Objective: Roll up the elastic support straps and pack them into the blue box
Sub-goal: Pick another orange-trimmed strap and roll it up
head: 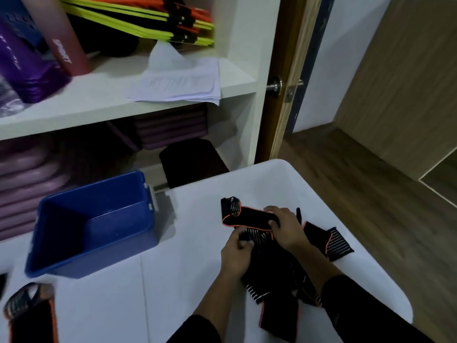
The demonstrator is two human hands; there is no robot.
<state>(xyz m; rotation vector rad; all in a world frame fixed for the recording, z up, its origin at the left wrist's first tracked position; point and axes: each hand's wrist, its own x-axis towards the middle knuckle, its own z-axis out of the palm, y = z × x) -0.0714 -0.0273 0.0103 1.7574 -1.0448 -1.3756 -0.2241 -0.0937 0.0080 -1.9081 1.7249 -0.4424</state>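
A heap of black elastic straps (279,268) with orange edging and white stripes lies on the white table (188,288). One strap (244,216) stretches out to the upper left of the heap. My left hand (235,253) pinches a striped end of a strap at the heap's left side. My right hand (284,224) grips the stretched strap near its right end, thumb on top. The blue box (74,251) stands on the table to the left, with nothing visible inside. Another strap (29,310) lies at the bottom left corner.
A white shelf unit (123,102) stands behind the table with purple mats, folded white paper and yellow and orange items. A dark stool (193,159) stands by the table's far edge. A door (291,70) and wood floor lie to the right.
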